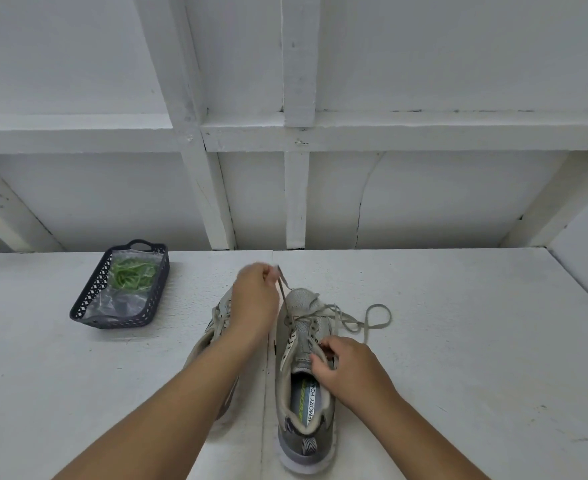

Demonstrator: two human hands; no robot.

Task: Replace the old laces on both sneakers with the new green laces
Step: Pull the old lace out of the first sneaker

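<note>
Two grey sneakers stand side by side on the white table, toes pointing away from me. The right sneaker (pixel 304 348) has its old grey lace (pixel 362 322) loosened, with a loop lying on the table to its right. My left hand (pixel 254 297) pinches one end of that lace and holds it up above the toe. My right hand (pixel 349 367) grips the sneaker at the tongue and top eyelets. The left sneaker (pixel 216 327) is mostly hidden under my left forearm. The green laces (pixel 131 276) lie in a dark basket (pixel 88 306) at the far left.
The basket is lined with clear plastic and sits near the table's back edge. A white panelled wall (pixel 296 185) rises right behind the table. A seam runs down the tabletop between the sneakers.
</note>
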